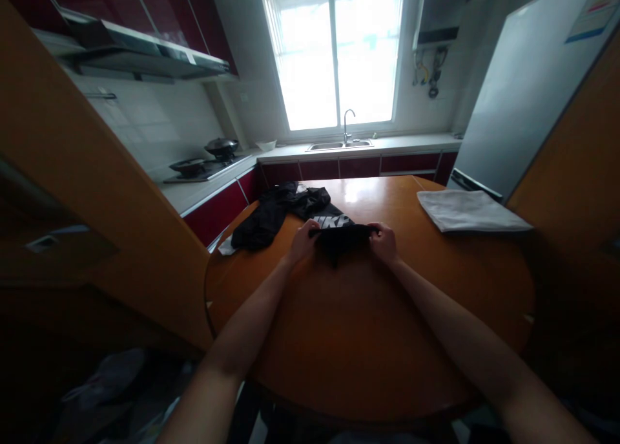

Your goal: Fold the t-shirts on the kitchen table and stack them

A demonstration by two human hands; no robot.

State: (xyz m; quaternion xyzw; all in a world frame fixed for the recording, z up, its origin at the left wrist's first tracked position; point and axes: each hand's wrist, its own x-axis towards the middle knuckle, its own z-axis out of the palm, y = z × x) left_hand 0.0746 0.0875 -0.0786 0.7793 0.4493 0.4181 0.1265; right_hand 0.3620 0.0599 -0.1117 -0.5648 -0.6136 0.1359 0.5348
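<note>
Both of my hands grip a black garment [341,237] over the middle of the round wooden table [358,340]. My left hand [304,239] pinches its left corner, and my right hand [382,241] pinches the right one, so the edge between them is stretched fairly straight. A white-and-grey patterned patch shows just behind that edge. More crumpled black cloth [264,218] lies on the table to the left and behind, with a bit of white at its lower left end. Whether it joins the piece in my hands I cannot tell.
A folded white cloth [467,210] lies at the table's right side. Beyond the table are a counter with a sink [339,145], a stove with pans [221,148] at the left, and a fridge [523,88] at the right.
</note>
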